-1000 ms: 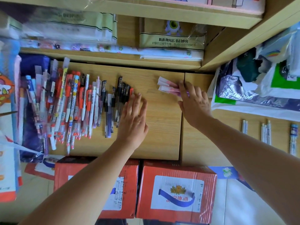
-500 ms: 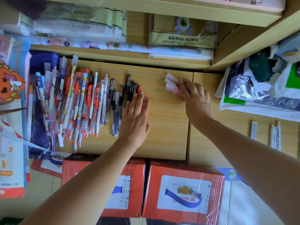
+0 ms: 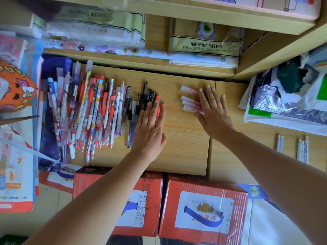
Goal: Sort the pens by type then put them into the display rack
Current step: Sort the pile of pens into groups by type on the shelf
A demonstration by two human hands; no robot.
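Lying flat with straight, slightly spread fingers, the left hand (image 3: 150, 124) presses on the right edge of the pen heap (image 3: 92, 112), its fingertips over a few black-capped pens (image 3: 146, 93) and two orange-capped pens (image 3: 157, 97) whose tips show past the fingers; the heap, a mix of orange, white, blue and black pens lying roughly side by side, fills the nine o'clock part of the wooden desk panel (image 3: 185, 149); the right hand (image 3: 213, 114), at about two o'clock from the left and apart from it, is likewise open and flat, fingers straight, resting on a small group of pink-and-white pens (image 3: 188, 103) whose pale ends stick out toward nine o'clock from under the fingers; neither hand pinches or curls round anything; at three o'clock of the view, on a second panel, two small sets of thin white pens (image 3: 303, 151) lie side by side, well apart from both hands; beyond them, toward two o'clock, sits a pile of plastic bags (image 3: 283, 106); at twelve o'clock a low shelf (image 3: 141, 63) carries wrapped notebook packs (image 3: 203, 46); at six o'clock two red cartons (image 3: 203, 207) stand side by side below the desk edge, beneath the forearms
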